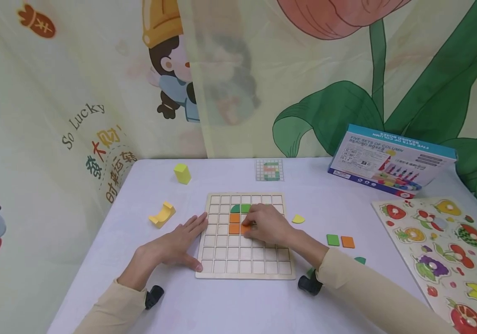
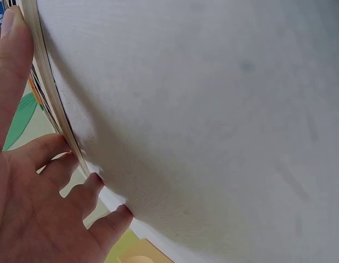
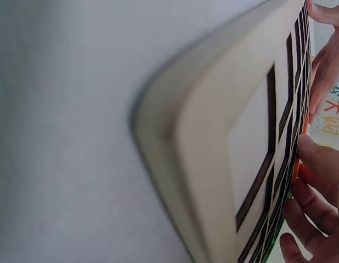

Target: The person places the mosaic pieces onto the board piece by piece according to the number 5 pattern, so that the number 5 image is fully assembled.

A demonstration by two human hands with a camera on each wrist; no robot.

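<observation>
A wooden grid board (image 1: 232, 253) lies on the white table. My left hand (image 1: 165, 246) rests at its left edge with the fingers spread, thumb near the bottom left corner; the left wrist view shows fingertips along the board's side. Over the middle cells, my right hand (image 1: 269, 225) pinches an orange square tile (image 1: 244, 229), partly hidden by the fingers. Left of that sits another orange square (image 1: 234, 229), with one more orange square (image 1: 235, 218) above it. A dark green curved tile (image 1: 235, 208) and a light green square (image 1: 245, 208) occupy the row above.
Right of the board lie a yellow curved tile (image 1: 298, 218), a green square (image 1: 332, 240), an orange square (image 1: 347, 242) and a green curved tile (image 1: 360, 260). A pattern card (image 1: 269, 170), yellow-green block (image 1: 182, 173), yellow arch (image 1: 162, 215), box (image 1: 389, 160) and fruit puzzle board (image 1: 443, 246) surround them.
</observation>
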